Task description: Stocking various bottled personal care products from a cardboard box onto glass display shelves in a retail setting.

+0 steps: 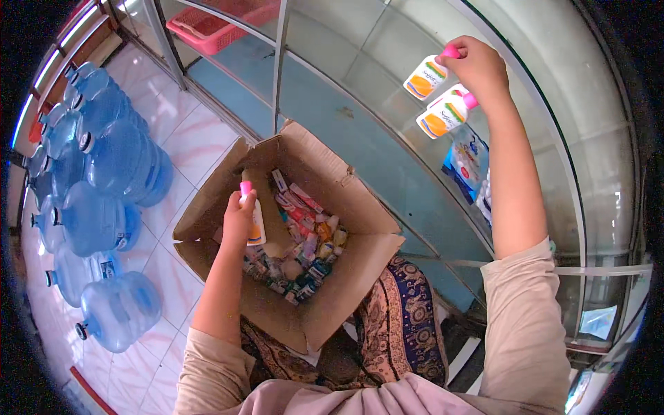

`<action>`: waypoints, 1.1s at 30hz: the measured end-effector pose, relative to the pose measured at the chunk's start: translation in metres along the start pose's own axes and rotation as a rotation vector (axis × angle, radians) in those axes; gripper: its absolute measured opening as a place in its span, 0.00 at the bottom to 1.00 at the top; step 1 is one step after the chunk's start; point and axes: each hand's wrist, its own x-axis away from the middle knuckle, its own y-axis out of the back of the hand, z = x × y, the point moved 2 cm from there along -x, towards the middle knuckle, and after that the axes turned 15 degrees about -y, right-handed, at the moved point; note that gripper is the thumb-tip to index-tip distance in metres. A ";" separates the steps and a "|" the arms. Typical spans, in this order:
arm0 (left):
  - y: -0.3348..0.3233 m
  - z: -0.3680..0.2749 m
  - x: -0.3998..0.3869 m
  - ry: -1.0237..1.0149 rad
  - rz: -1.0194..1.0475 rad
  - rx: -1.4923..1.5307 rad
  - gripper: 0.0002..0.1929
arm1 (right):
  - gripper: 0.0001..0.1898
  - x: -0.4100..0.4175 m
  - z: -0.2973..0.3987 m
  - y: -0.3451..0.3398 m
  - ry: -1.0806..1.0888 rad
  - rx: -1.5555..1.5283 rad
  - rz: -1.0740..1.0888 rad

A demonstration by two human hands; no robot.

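My right hand grips the pink cap of a white lotion bottle with an orange and green label, over a glass display shelf. Just below it on the shelf is a like bottle, with part of another showing behind. My left hand holds a third pink-capped lotion bottle above an open cardboard box. Inside the box lie several small bottles and slim cartons, heaped together.
Several blue water gallon jugs lie stacked on the tiled floor at left. A pink plastic basket sits in the case at the top. A blue and white packet is on the shelf beneath my right forearm. Metal frame bars edge the glass case.
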 end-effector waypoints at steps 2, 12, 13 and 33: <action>0.000 0.000 0.000 0.041 0.016 -0.003 0.19 | 0.18 -0.002 -0.002 0.000 -0.015 -0.013 0.010; -0.003 -0.017 0.006 -0.013 0.067 -0.049 0.18 | 0.18 -0.009 -0.007 0.003 -0.021 0.026 0.070; -0.002 -0.018 0.006 -0.013 0.053 -0.078 0.18 | 0.18 -0.007 -0.007 0.005 -0.003 0.047 0.060; -0.004 -0.019 0.011 0.021 0.048 -0.022 0.19 | 0.12 0.011 -0.021 0.018 0.237 -0.458 0.109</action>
